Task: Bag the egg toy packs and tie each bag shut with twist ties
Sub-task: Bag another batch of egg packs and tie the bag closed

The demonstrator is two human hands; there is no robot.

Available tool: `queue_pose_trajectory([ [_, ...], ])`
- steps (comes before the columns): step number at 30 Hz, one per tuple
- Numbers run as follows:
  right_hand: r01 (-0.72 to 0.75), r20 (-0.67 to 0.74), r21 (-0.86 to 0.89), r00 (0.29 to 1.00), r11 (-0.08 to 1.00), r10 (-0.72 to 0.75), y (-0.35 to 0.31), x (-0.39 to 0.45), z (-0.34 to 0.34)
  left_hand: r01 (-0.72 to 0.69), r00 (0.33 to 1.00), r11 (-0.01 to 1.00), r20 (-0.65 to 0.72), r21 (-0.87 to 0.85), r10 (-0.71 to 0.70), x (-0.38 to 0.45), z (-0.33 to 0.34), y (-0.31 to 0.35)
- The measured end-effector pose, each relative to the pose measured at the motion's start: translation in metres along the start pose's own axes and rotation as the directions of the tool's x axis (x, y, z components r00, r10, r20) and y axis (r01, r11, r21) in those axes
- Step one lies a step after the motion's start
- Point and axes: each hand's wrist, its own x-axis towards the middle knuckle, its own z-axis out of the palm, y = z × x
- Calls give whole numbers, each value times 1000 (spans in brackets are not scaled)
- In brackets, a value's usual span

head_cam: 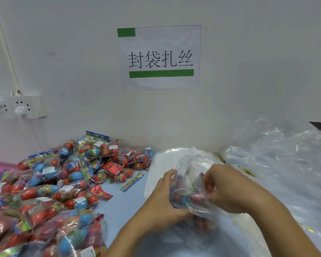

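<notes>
**Bagging in hand, neck not yet tied**

Head view: both hands are on one clear bag (pixel 191 184) at near centre of the bench (pixel 122 201). Left hand (pixel 165 193) grips the bag's left side, fingers curled round it; right hand (pixel 224 190) pinches the film on the right. Egg toy packs (pixel 188 198) sit inside, between the two hands, with loose film rising on the far side. Long axis unclear, film blurred. Unbagged pile of packs (pixel 50 182) lies left, nearer the left hand: glossy crinkled wrap, smooth red and blue eggs. Stack of empty bags (pixel 161 164) is just beyond the hands. Gold twist ties (pixel 246 170) right, nearer the right hand. Likely next: gather the neck.
</notes>
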Motion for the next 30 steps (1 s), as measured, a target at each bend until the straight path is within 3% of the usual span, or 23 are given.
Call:
queue_pose_trajectory([
  [7,9,-148,119,989,993,9,-1,3,2,27,1000,1000,-2,-7,-27,1,0,-2],
  [13,42,69,198,996,979,-57,-5,4,7,10,1000,998,-27,56,-8,3,2,0],
  [19,91,252,292,953,952,-168,0,-1,-3,-3,1000,999,3,35,2,1,2,0],
  [21,81,165,370,975,925,-151,2,-3,-10,3,1000,1000,0,-9,-3,2,3,0],
  [23,95,-63,490,995,866,-73,4,-3,-16,13,1000,999,-3,-36,-13,2,3,1],
  [25,163,-324,576,945,801,41,9,1,-20,30,1000,999,-8,-45,-30,2,1,0],
  [27,192,-458,588,879,786,128,16,3,-22,42,999,997,-16,-63,-43,2,-2,0],
  [28,151,-455,567,877,810,155,22,3,-22,44,999,996,-21,-77,-46,2,-3,0],
  [30,-22,-252,516,951,856,177,29,2,-22,43,998,995,-40,-92,-46,1,-6,3],
])
